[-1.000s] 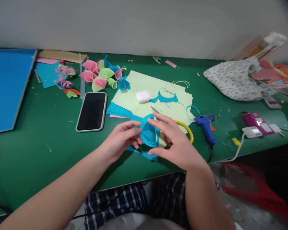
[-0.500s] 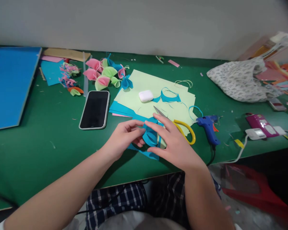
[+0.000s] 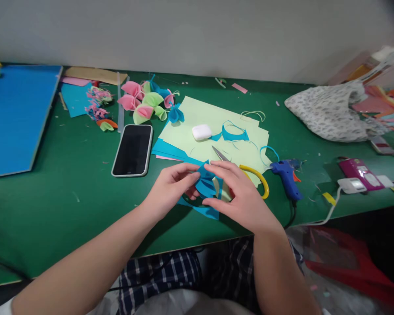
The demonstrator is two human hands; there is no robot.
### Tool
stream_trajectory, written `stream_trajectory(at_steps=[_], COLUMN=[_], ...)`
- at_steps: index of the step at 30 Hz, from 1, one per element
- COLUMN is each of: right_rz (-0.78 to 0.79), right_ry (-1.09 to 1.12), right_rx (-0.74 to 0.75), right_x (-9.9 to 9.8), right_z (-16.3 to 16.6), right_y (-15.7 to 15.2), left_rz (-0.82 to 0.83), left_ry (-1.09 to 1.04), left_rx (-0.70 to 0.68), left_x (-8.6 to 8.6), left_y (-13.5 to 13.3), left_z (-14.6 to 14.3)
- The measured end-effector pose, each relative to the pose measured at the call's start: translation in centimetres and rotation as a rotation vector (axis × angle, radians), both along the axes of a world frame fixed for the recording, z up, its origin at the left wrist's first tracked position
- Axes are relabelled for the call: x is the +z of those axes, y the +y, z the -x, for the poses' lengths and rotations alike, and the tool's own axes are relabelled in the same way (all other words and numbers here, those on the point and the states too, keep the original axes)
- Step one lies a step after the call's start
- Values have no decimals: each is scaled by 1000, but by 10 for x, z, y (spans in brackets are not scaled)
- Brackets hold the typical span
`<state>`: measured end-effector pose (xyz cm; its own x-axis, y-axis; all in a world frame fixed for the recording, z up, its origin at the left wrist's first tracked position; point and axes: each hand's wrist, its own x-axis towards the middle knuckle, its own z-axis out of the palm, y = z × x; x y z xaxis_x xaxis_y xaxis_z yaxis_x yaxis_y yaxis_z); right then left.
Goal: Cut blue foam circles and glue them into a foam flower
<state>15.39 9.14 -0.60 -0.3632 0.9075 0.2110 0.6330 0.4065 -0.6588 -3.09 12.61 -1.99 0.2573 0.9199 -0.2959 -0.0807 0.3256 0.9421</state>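
Observation:
A folded, curved piece of blue paper [image 3: 206, 186] is held up between my hands near the table's front edge. My left hand [image 3: 174, 186] pinches its left side between thumb and fingers. With fingertips on its upper right and the thumb lower down, my right hand [image 3: 238, 190] curls round the other side. Beneath them lie cut blue paper scraps [image 3: 210, 213]. Scissors with yellow handles [image 3: 265, 183] rest partly hidden behind my right hand, their blade on pale green paper sheets [image 3: 200, 111].
A phone [image 3: 133, 151] lies left of my hands, with folded paper petals [image 3: 142, 113] behind it. On the green sheets is a white case [image 3: 202, 132]. A blue glue gun [image 3: 287, 179], a power bank [image 3: 361, 173] and a patterned pouch [image 3: 325, 111] are at right.
My right fingers have shifted slightly on the blue paper, and its upper corner now stands up as a point. The whole view has moved a little; other things lie as before.

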Motion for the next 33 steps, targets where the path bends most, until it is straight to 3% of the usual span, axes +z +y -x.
stream_trajectory(at_steps=[10,15,22,27,33], right_rz=[-80,-10,21,-42,-233], right_ry=[135,229,129,129,225], right_rx=[7,-10,2,-14,-84], right_x=[-2,-1,-1,-1,-7], right_z=[1,-3,-5,-7,1], right_y=[2,4,5,6,7], left_rz=[-139,-36,125,90,70], left_ry=[90,21,-77,-73,-41], left_rx=[40,65,21,23,-56], left_x=[3,3,4,2,1], left_y=[-2,-1,1,0,0], left_z=[1,1,1,1,1])
